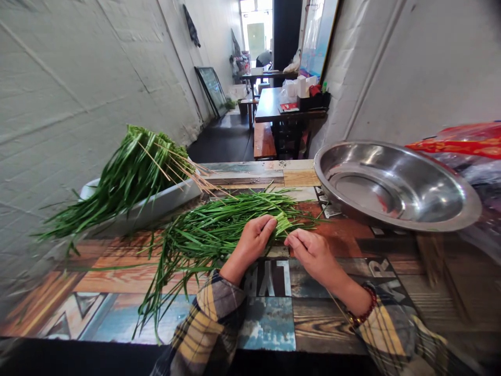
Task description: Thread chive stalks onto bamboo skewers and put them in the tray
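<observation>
My left hand (256,237) is closed around the pale ends of a small bunch of chives (282,223), whose cut stems show beyond my fingers. Pinched in my right hand (313,256) is a thin bamboo skewer (340,305); its tip end is at the bunch, and its tail runs back under my wrist. How deep the tip sits in the stems I cannot tell. Beneath and left of my hands, loose chives (211,224) lie spread on the patterned table (266,324). Further left, skewered chives (136,162) are heaped on a white tray (172,198), bare skewer ends pointing right.
A wide steel basin (395,183) stands at the right, beside red and clear plastic packaging (462,141). Beyond the table are a dark dining table (270,102), a wooden bench (264,140) and a framed panel (211,89) against the left wall. A person bends far back.
</observation>
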Available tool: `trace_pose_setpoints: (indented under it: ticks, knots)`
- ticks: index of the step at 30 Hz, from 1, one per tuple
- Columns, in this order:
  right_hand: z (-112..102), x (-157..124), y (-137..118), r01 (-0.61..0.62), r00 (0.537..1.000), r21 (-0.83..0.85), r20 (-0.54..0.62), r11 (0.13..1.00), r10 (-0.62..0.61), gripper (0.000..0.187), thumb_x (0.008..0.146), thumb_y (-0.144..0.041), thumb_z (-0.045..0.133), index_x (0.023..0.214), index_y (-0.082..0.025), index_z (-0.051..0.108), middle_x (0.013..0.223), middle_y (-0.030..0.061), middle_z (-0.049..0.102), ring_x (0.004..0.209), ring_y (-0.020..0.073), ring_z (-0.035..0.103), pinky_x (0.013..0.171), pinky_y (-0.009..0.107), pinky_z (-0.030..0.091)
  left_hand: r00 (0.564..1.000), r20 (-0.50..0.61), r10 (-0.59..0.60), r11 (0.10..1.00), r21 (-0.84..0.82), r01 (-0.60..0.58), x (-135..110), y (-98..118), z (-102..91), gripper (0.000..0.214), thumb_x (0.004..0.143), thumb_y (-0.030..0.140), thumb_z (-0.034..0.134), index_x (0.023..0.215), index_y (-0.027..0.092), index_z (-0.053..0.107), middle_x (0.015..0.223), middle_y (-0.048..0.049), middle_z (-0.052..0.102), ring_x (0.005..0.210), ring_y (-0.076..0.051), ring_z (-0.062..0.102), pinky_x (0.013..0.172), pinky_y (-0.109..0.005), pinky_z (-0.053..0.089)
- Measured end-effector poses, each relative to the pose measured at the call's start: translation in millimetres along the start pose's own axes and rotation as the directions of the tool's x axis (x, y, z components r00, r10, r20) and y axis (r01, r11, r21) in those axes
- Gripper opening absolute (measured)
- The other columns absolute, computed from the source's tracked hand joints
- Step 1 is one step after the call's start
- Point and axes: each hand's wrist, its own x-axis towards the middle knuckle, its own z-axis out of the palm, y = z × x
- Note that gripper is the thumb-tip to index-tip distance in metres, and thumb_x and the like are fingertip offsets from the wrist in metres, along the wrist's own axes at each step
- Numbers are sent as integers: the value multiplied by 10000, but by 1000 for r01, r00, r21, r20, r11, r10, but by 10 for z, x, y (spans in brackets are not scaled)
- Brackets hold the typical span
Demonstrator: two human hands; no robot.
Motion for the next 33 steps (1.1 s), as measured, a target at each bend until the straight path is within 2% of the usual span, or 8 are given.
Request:
trace_pose_setpoints:
  ticks: [6, 10, 15, 18, 21, 26, 29, 33]
  knots:
    - [34, 33, 31, 2, 999, 0, -49, 1000, -2, 297, 927, -281, 429, 713, -182, 610, 552, -8, 557, 516, 125, 529, 547, 236, 381, 991, 132, 24, 996, -83, -13, 3, -51, 67, 392, 928, 425, 407, 636, 166, 436, 641, 28, 410, 634, -103, 376, 592, -223, 334]
    - [45, 67, 45, -36, 999, 53, -33, 998, 38, 300, 922, -317, 437, 724, -184, 618, 501, -26, 528, 475, 119, 509, 530, 234, 389, 994, 107, 23, 999, -46, -18, 10, -66, 79, 385, 930, 415, 403, 637, 167, 431, 644, 30, 407, 636, -102, 381, 602, -225, 330]
    - [6, 75, 91, -182, 981, 250, 112, 951, 159, 351, 947, -429, 404, 793, -180, 598, 497, -49, 528, 392, 92, 466, 455, 211, 380, 999, 38, 31, 998, 45, -32, 11, -30, 30, 365, 932, 378, 398, 636, 167, 434, 630, 32, 405, 629, -105, 387, 602, -231, 320]
    - [-30, 76, 121, -208, 978, 342, 43, 916, 205, 380, 948, -507, 386, 887, -183, 574, 601, -32, 571, 443, 94, 518, 447, 199, 396, 997, 55, 59, 996, 67, -63, -1, -16, 27, 259, 922, 326, 425, 756, 159, 531, 690, 18, 505, 674, -118, 456, 644, -233, 356]
    - [-32, 79, 110, -202, 977, 346, 7, 916, 212, 389, 943, -531, 388, 974, -185, 563, 613, -27, 580, 458, 103, 542, 453, 202, 418, 991, 91, 95, 992, 72, -101, -25, -17, 70, 152, 909, 276, 449, 880, 165, 549, 774, 1, 581, 720, -130, 520, 687, -239, 392]
    - [63, 83, 103, -246, 967, 295, 14, 923, 253, 346, 904, -528, 467, 900, -193, 550, 538, -50, 522, 404, 105, 519, 405, 200, 390, 989, 91, 116, 987, 100, -125, -65, -12, 142, 73, 889, 229, 477, 917, 179, 523, 818, -14, 615, 748, -140, 570, 698, -246, 425]
    - [108, 92, 162, -296, 950, 333, 6, 895, 312, 340, 885, -528, 488, 842, -195, 538, 574, -41, 525, 424, 111, 527, 391, 203, 384, 992, 37, 123, 983, 131, -127, -54, -24, 95, 68, 879, 211, 488, 919, 178, 532, 824, -20, 613, 746, -139, 573, 695, -246, 436]
    - [96, 82, 190, -284, 954, 273, -14, 919, 299, 308, 890, -485, 481, 806, -194, 541, 621, -17, 561, 484, 128, 571, 449, 222, 433, 970, -221, 99, 973, 227, -47, -9, -94, -66, 113, 891, 219, 485, 939, 171, 575, 883, -42, 642, 805, -153, 590, 714, -257, 435]
